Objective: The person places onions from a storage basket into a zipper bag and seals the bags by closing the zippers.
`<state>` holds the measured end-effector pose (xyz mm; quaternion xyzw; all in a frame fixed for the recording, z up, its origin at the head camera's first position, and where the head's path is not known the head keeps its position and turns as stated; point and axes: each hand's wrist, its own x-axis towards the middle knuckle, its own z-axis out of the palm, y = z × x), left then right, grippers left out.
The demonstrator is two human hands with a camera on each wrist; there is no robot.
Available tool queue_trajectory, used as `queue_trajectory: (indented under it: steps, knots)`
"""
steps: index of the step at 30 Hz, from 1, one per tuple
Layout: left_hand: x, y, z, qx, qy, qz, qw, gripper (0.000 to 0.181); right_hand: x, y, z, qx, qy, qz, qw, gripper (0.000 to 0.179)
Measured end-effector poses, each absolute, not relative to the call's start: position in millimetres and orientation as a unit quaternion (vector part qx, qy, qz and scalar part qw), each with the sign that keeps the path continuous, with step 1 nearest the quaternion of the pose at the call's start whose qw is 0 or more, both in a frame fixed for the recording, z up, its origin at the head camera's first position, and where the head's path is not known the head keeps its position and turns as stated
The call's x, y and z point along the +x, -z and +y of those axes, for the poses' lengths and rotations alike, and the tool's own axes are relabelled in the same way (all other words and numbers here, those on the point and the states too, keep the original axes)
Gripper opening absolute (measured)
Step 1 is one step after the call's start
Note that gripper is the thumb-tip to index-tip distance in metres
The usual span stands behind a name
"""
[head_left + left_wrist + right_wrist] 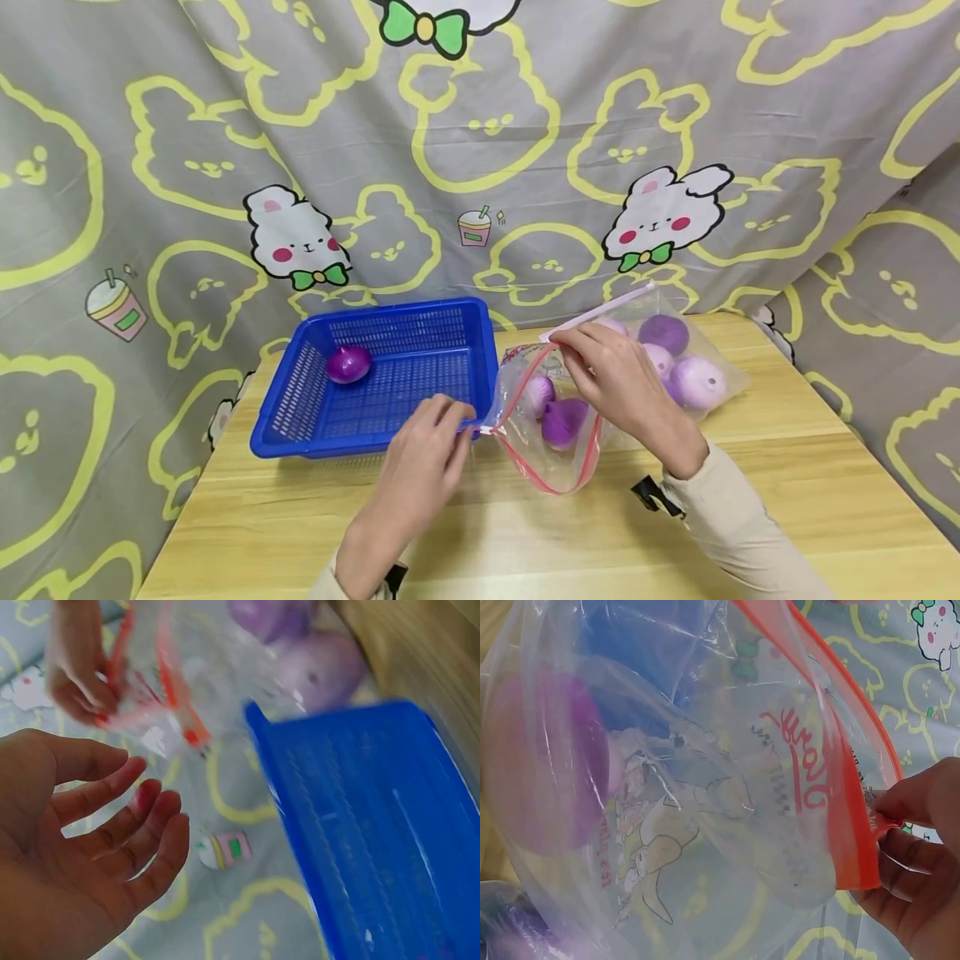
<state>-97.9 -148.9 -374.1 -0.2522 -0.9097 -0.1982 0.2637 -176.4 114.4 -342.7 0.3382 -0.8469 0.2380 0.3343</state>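
My right hand (618, 379) pinches the far end of the red zip edge of a clear zip bag (543, 486), whose mouth gapes. Inside are a purple onion (564, 423) and a paler one (541, 394). In the right wrist view, thumb and fingers grip the red edge of the bag, which has red lettering (806, 765). My left hand (423, 454) is by the zip's near end, at the blue basket's front right corner. Its fingers (161, 844) are loosely bent with nothing between them in the left wrist view.
The blue plastic basket (300, 450) stands on the wooden table (525, 542), one purple onion (348, 365) in it. Behind my right hand lies a second clear bag (723, 354) with a pale pink zip and several onions. A patterned curtain (390, 150) hangs behind the table.
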Motion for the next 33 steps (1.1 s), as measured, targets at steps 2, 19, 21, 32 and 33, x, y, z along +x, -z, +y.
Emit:
queue_trajectory:
  steps: [2,19,21,32,33]
  knots:
    - [-102.3,377.8,-158.2,-0.238,0.192,-0.915,0.264,0.013,-176.4,342.7,115.8,0.338,-0.235,-0.848,0.333,0.017]
    - [-125.9,417.9,-229.0,-0.153,0.232,-0.926,0.254,0.021,-178.8,345.6,119.0,0.348,-0.231,-0.853,0.313,0.02]
    - [-131.3,417.2,-235.6,-0.14,0.238,-0.93,0.243,0.023,-178.7,346.0,119.5,0.35,-0.232,-0.852,0.312,0.02]
    - [-167.7,414.5,-265.9,-0.117,0.211,-0.95,0.198,0.042,-177.6,345.6,121.3,0.349,-0.229,-0.856,0.306,0.019]
    - [-171.8,414.5,-268.3,-0.117,0.209,-0.95,0.198,0.043,-177.4,345.5,121.5,0.349,-0.229,-0.856,0.305,0.019]
